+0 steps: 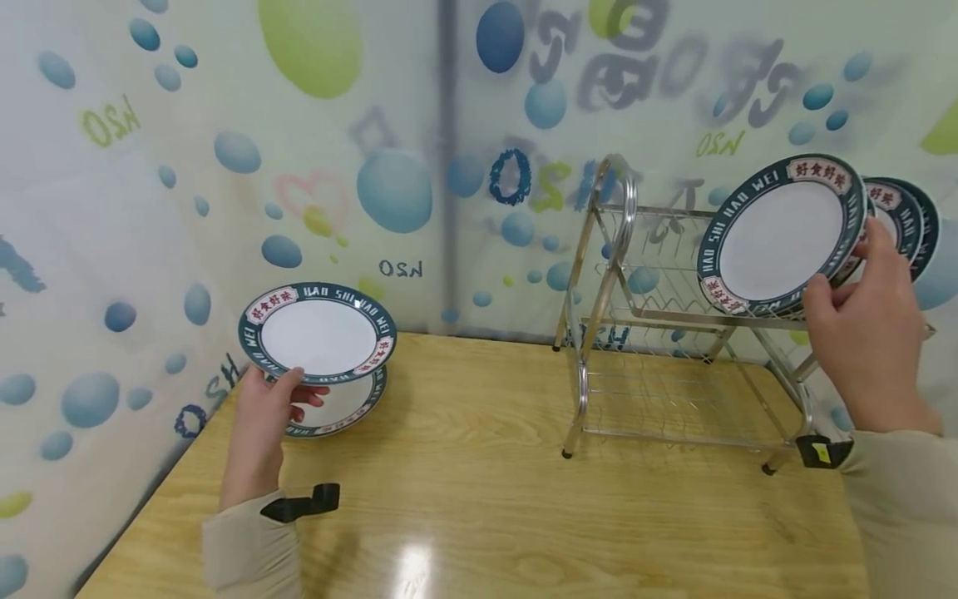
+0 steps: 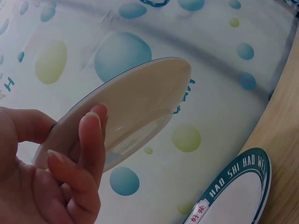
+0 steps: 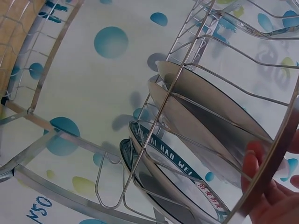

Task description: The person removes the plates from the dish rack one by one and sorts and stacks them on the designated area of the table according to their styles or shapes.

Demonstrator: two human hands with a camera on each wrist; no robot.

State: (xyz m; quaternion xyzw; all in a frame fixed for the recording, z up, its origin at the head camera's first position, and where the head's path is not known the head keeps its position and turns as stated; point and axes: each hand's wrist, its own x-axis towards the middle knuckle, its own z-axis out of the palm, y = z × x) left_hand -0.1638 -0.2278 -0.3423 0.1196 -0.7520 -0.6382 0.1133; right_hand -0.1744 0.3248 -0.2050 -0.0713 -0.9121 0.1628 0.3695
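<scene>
In the head view my left hand (image 1: 256,420) holds a white plate (image 1: 320,337) with a dark green lettered rim, thumb over its near edge and fingers beneath. A matching plate (image 1: 344,405) shows partly hidden below it. At right my right hand (image 1: 871,324) grips a similar plate (image 1: 782,241) by its right edge, tilted over the upper tier of a metal dish rack (image 1: 600,314). Behind it lean more plates (image 1: 907,218). The right wrist view shows my fingertips against the underside of a plate (image 3: 219,100), with another plate close beside it.
The two-tier rack stands on a wooden table (image 1: 479,499) near the back wall, its lower wire shelf (image 1: 674,399) close over the tabletop. A bubble-patterned wall covering (image 1: 397,191) rises behind and along the left. Black straps (image 1: 299,505) circle the wrists.
</scene>
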